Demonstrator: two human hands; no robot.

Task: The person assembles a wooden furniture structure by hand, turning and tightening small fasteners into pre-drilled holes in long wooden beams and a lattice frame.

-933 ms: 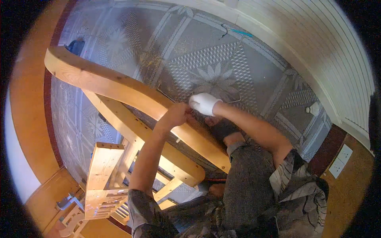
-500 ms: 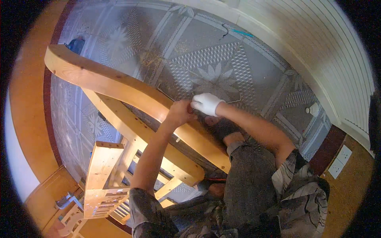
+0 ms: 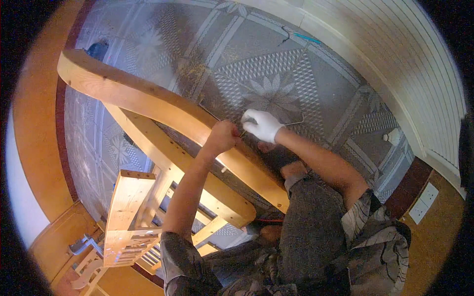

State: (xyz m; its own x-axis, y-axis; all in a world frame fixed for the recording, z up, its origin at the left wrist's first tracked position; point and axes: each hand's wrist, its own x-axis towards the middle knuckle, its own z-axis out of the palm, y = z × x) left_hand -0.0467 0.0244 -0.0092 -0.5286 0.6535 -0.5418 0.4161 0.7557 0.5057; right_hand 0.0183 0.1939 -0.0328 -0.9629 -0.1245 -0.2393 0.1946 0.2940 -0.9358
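My bare left hand [image 3: 223,138] is closed in a pinch at the far side of a curved, honey-coloured wooden beam [image 3: 163,106]. Close to its right, my right hand [image 3: 264,126] wears a white glove and has its fingers curled. A small, thin piece [image 3: 243,133] shows between the two hands; its kind is too small to make out. Beside the glove is a thin bent rod [image 3: 296,123], and whether I grip it cannot be told. A short pale peg [image 3: 223,169] sticks out of the beam's near side, below my left wrist.
A second curved wooden rail [image 3: 163,153] lies nearer, joined to a slatted frame [image 3: 210,229]. An upright wooden panel [image 3: 129,197] stands at the left. Patterned grey tiles [image 3: 271,93] stretch beyond, with a blue-green strip [image 3: 307,38] near a ribbed white panel [image 3: 395,59].
The gloved right hand has turned slightly and its fingers have eased a little away from my left hand, revealing the thin piece between them. The whole view has shifted slightly.
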